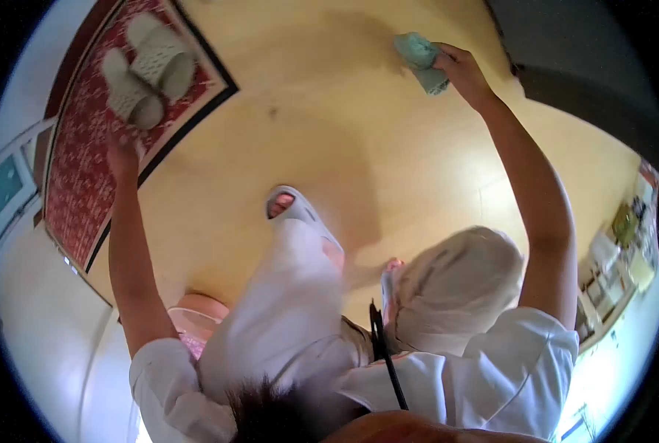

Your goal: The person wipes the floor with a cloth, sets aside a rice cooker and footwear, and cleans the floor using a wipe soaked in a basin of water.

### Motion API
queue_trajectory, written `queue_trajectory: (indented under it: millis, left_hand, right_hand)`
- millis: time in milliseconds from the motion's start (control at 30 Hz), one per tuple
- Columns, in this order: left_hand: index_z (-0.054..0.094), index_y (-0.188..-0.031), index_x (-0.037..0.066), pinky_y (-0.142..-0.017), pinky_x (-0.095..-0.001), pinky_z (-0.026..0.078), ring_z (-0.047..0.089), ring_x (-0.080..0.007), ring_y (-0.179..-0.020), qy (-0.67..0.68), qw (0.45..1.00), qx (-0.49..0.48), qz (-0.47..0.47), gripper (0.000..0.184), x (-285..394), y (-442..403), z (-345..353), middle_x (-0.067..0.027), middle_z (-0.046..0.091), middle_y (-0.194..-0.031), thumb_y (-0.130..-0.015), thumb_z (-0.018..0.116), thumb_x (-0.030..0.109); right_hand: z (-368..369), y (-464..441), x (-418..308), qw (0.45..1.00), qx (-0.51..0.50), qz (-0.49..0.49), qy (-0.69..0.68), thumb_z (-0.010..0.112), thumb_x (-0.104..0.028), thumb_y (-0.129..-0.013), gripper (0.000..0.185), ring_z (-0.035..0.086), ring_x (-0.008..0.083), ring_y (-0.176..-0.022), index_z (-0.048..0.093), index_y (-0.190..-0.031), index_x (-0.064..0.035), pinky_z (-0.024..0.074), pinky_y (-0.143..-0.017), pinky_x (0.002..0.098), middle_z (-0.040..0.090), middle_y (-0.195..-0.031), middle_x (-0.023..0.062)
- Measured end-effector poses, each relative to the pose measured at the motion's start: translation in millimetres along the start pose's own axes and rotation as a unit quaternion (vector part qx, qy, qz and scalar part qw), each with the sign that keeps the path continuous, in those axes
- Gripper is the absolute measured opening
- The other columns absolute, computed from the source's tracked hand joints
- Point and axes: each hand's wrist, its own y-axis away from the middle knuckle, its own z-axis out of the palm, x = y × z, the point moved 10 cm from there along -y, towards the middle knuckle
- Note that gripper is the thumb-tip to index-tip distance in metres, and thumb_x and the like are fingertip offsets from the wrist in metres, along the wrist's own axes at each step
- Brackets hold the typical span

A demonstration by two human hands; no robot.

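My right hand [464, 72] is closed on a pale green cloth [420, 57], which hangs bunched from the fingers above the yellowish floor. On the other side, my left hand [122, 153] reaches out over the red patterned rug [78, 177]. Its fingers are smeared by motion, and I cannot tell whether they hold anything. Just beyond that hand lies a pair of light, perforated slippers [161, 66] on the rug. Whether the hand touches them is not visible.
A grey slipper [311, 214] is on one of my feet on the floor [307, 133]. A pink basin [196, 319] stands by my left leg. A dark piece of furniture [588, 52] is at the upper right, and a cluttered shelf [606, 306] lines the right side.
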Motion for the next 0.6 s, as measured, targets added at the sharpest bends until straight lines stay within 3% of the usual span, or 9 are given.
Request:
queue_trajectory:
  millis: [67,167,233,300,333,433,467,533,600]
  left_hand:
    - [0.043,-0.132,0.008,-0.07,-0.0464,0.05,0.062,-0.0378,-0.087,-0.214,0.977,0.009,0.021,0.041,-59.3,10.8,12.1,-0.0194,0.065,-0.1,-0.092,0.047,0.016]
    - [0.05,-0.125,0.005,-0.07,-0.0476,0.05,0.063,-0.0393,-0.086,-0.32,0.937,-0.036,0.133,0.037,-89.3,103.0,42.0,-0.0218,0.063,-0.104,-0.096,0.041,0.026]
    - [0.049,-0.125,0.001,-0.072,-0.047,0.051,0.063,-0.0387,-0.086,-0.296,0.95,-0.097,0.005,0.043,-79.5,168.6,48.5,-0.0242,0.064,-0.097,-0.096,0.041,0.032]
    - [0.043,-0.131,0.001,-0.07,-0.0471,0.05,0.064,-0.0381,-0.08,-0.292,0.944,-0.153,0.016,0.047,-110.2,211.9,67.6,-0.0257,0.064,-0.087,-0.091,0.045,0.025]
    - [0.04,-0.134,0.001,-0.069,-0.0468,0.05,0.064,-0.0377,-0.077,-0.289,0.936,-0.201,-0.016,0.05,-103.5,234.0,75.6,-0.0259,0.064,-0.084,-0.089,0.046,0.022]
    - [0.031,-0.139,0.002,-0.067,-0.046,0.049,0.063,-0.0373,-0.073,-0.258,0.911,-0.308,-0.09,0.059,-67.2,280.6,93.0,-0.0252,0.063,-0.078,-0.084,0.048,0.016]
    - [0.019,-0.143,0.001,-0.068,-0.044,0.049,0.063,-0.037,-0.074,-0.263,0.893,-0.349,-0.109,0.07,-69.8,292.2,103.3,-0.024,0.062,-0.075,-0.085,0.052,0.021]
    - [0.011,-0.143,-0.001,-0.069,-0.0432,0.049,0.063,-0.037,-0.074,-0.199,0.907,-0.358,-0.096,0.079,-72.8,309.6,120.4,-0.0242,0.063,-0.078,-0.085,0.056,0.028]
    - [0.001,-0.14,-0.009,-0.074,-0.0406,0.05,0.064,-0.0365,-0.081,-0.193,0.898,-0.378,-0.112,0.1,-62.3,313.9,131.0,-0.0253,0.064,-0.089,-0.082,0.063,0.044]
  right_hand:
    - [-43.9,37.9,25.3,0.997,0.037,0.018,-0.062,0.054,-0.015,-0.086,0.036,0.056,0.0122,-0.087,0.058,-0.119,-0.0013,0.0462,-0.079,0.0282,0.063,-0.097,0.0039]
    - [-158.6,104.9,114.7,0.959,0.272,0.085,-0.012,0.057,-0.016,-0.083,0.038,0.057,0.0114,-0.079,0.06,-0.118,-0.0024,0.0472,-0.072,0.027,0.063,-0.095,0.0047]
    - [-206.6,134.1,178.1,0.932,0.338,0.129,0.027,0.057,-0.019,-0.084,0.038,0.058,0.0133,-0.081,0.06,-0.118,-0.0038,0.0471,-0.074,0.0281,0.065,-0.096,0.005]
    - [-222.9,129.8,232.7,0.905,0.391,0.164,0.022,0.057,-0.023,-0.084,0.038,0.061,0.0166,-0.079,0.061,-0.119,-0.0074,0.0483,-0.073,0.0297,0.067,-0.096,0.0064]
    - [-222.0,111.1,246.0,0.886,0.417,0.146,0.141,0.057,-0.027,-0.084,0.038,0.062,0.0175,-0.079,0.062,-0.118,-0.0104,0.0486,-0.072,0.0303,0.068,-0.093,0.0081]
    - [-164.9,69.9,171.9,0.826,0.376,0.163,0.386,0.054,-0.04,-0.085,0.041,0.065,0.0323,-0.078,0.056,-0.125,-0.0284,0.051,-0.067,0.0411,0.067,-0.097,0.0145]
    - [-137.5,54.7,155.3,0.852,0.359,0.146,0.352,0.047,-0.043,-0.086,0.044,0.063,0.0336,-0.073,0.054,-0.128,-0.0286,0.049,-0.061,0.0452,0.067,-0.092,0.0155]
    - [-53.6,33.3,104.6,0.884,0.293,0.014,0.365,0.045,-0.029,-0.089,0.047,0.064,0.0315,-0.074,0.042,-0.136,-0.0316,0.0497,-0.061,0.0445,0.062,-0.115,0.0081]
    - [44.0,37.0,46.5,0.915,0.211,-0.109,0.327,0.048,-0.02,-0.087,0.048,0.061,0.0282,-0.098,0.044,-0.134,-0.0302,0.0525,-0.074,0.0386,0.055,-0.127,0.0019]
